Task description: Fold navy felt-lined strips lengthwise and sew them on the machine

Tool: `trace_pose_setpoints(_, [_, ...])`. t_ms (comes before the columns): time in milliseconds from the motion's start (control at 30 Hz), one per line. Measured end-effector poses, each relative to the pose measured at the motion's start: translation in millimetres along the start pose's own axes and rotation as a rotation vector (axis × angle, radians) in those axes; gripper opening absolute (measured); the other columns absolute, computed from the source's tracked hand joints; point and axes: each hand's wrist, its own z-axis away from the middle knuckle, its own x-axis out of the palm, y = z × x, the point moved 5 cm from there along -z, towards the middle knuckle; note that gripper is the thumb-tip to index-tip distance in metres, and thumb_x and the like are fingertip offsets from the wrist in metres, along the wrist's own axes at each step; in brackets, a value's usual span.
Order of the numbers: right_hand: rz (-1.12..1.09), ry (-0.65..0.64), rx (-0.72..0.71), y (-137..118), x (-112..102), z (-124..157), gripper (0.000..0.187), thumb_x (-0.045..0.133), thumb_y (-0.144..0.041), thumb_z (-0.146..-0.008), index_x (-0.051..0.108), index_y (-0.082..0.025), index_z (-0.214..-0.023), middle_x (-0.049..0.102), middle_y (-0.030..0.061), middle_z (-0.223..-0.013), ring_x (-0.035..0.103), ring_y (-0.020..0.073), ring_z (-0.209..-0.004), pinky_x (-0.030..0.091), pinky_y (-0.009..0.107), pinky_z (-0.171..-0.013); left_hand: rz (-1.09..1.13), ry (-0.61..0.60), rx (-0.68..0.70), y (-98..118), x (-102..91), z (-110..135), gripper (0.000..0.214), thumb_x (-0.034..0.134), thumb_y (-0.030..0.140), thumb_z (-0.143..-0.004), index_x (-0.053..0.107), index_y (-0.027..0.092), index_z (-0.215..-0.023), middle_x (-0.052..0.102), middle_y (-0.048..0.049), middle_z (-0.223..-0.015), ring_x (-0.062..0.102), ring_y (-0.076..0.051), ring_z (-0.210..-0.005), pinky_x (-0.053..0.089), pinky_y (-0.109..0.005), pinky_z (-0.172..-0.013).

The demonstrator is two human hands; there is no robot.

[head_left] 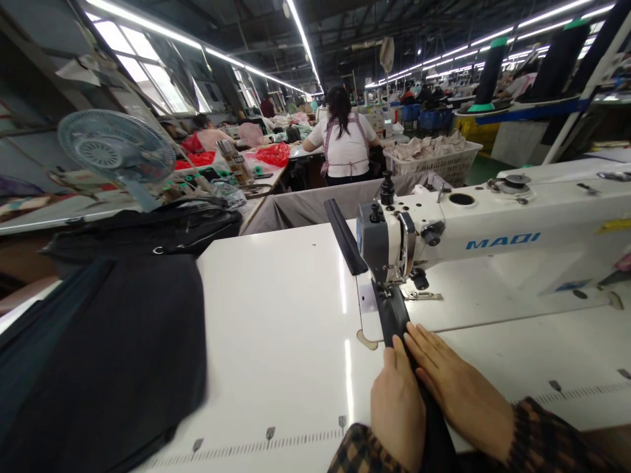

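Note:
A long black strip [394, 318], leather-like in look, runs under the presser foot [388, 291] of a white sewing machine [493, 220]. Its far end sticks out behind the machine head, and its near part passes between my hands. My left hand [398, 404] is closed on the strip's left side, index finger stretched along it, other fingers curled. Against the right edge lies my right hand [456, 381], fingers straight and close together, thumb side near the strip. Both hands are in front of the needle area. What lies under my palms is hidden.
Dark fabric pieces [123, 355] cover the table's left side, with a black zipped item [158, 230] behind them. A fan [116, 148] stands at the far left. Ahead, a person [345, 141] sits facing away beside a basket of cloth [434, 161]. Thread cones [490, 79] stand upper right.

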Motion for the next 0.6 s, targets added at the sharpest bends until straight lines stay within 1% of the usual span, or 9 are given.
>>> trace_pose_setpoints(67, [-0.029, -0.034, -0.068, -4, -4, -3, 0.047, 0.033, -0.02, -0.088, 0.025, -0.015, -0.134, 0.023, 0.005, -0.139, 0.02, 0.0187, -0.127, 0.034, 0.038, -0.101, 0.057, 0.022, 0.035, -1, -6.2, 0, 0.049, 0.03, 0.006, -0.081, 0.029, 0.006, -0.13, 0.05, -0.0154, -0.112, 0.058, -0.022, -0.087, 0.049, -0.034, -0.075])
trace_pose_setpoints(133, [-0.032, -0.047, -0.093, -7, -6, -5, 0.047, 0.033, -0.018, -0.087, 0.027, -0.014, -0.133, 0.024, 0.0058, -0.139, 0.02, 0.019, -0.127, 0.034, 0.038, -0.101, 0.108, 0.027, 0.112, -4, -16.3, -4, 0.043, 0.029, 0.012, -0.085, 0.035, 0.008, -0.127, 0.055, -0.0127, -0.103, 0.059, -0.02, -0.083, 0.05, -0.033, -0.075])
trace_pose_setpoints(200, [-0.02, -0.041, -0.087, -10, -6, -4, 0.045, 0.033, -0.018, -0.088, 0.029, -0.011, -0.132, 0.027, 0.0081, -0.137, 0.023, 0.0202, -0.126, 0.036, 0.038, -0.1, 0.1, 0.03, 0.225, -11, -29.3, -11, 0.038, 0.028, 0.02, -0.089, 0.047, 0.012, -0.12, 0.057, -0.0098, -0.093, 0.059, -0.019, -0.081, 0.05, -0.033, -0.075])
trace_pose_setpoints(233, [-0.012, -0.035, -0.083, -11, -6, -2, 0.045, 0.034, -0.019, -0.087, 0.031, -0.01, -0.131, 0.028, 0.009, -0.137, 0.024, 0.0209, -0.126, 0.036, 0.038, -0.099, 0.076, 0.038, 0.305, -15, -35.7, -16, 0.036, 0.029, 0.024, -0.089, 0.052, 0.015, -0.115, 0.057, -0.0095, -0.094, 0.058, -0.02, -0.086, 0.049, -0.035, -0.079])
trace_pose_setpoints(300, [0.01, -0.012, -0.074, -15, -7, 2, 0.044, 0.035, -0.02, -0.087, 0.033, -0.009, -0.13, 0.029, 0.0098, -0.136, 0.027, 0.0222, -0.124, 0.038, 0.038, -0.098, 0.023, 0.061, 0.493, -24, -44.9, -23, 0.032, 0.035, 0.028, -0.088, 0.056, 0.019, -0.11, 0.051, -0.0111, -0.112, 0.048, -0.024, -0.107, 0.042, -0.04, -0.091])
trace_pose_setpoints(367, [0.046, 0.016, -0.069, -18, -8, 5, 0.045, 0.037, -0.019, -0.086, 0.035, -0.008, -0.129, 0.028, 0.0099, -0.136, 0.027, 0.0231, -0.124, 0.039, 0.038, -0.097, -0.007, 0.065, 0.649, -32, -46.1, -28, 0.032, 0.039, 0.026, -0.087, 0.052, 0.021, -0.115, 0.034, -0.0113, -0.133, 0.03, -0.027, -0.124, 0.031, -0.043, -0.101])
trace_pose_setpoints(400, [0.068, 0.03, -0.073, -20, -9, 6, 0.045, 0.037, -0.019, -0.086, 0.035, -0.008, -0.129, 0.028, 0.01, -0.137, 0.026, 0.0235, -0.125, 0.039, 0.038, -0.097, -0.016, 0.055, 0.69, -35, -43.9, -29, 0.035, 0.04, 0.024, -0.087, 0.048, 0.021, -0.12, 0.027, -0.0115, -0.138, 0.024, -0.027, -0.127, 0.028, -0.043, -0.103])
trace_pose_setpoints(467, [0.114, 0.052, -0.089, -23, -9, 7, 0.045, 0.038, -0.019, -0.085, 0.037, -0.007, -0.128, 0.027, 0.0105, -0.137, 0.025, 0.0248, -0.125, 0.04, 0.038, -0.096, -0.039, 0.044, 0.703, -40, -37.2, -31, 0.038, 0.038, 0.021, -0.087, 0.041, 0.019, -0.125, 0.023, -0.0132, -0.14, 0.021, -0.026, -0.128, 0.027, -0.043, -0.104])
trace_pose_setpoints(600, [0.186, 0.078, -0.08, -24, -7, 2, 0.044, 0.037, -0.019, -0.085, 0.039, -0.004, -0.126, 0.029, 0.0138, -0.135, 0.028, 0.0264, -0.123, 0.042, 0.037, -0.094, -0.117, 0.102, 0.664, -33, -26.7, -28, 0.039, 0.036, 0.017, -0.087, 0.037, 0.012, -0.126, 0.027, -0.0165, -0.138, 0.022, -0.025, -0.127, 0.031, -0.042, -0.102])
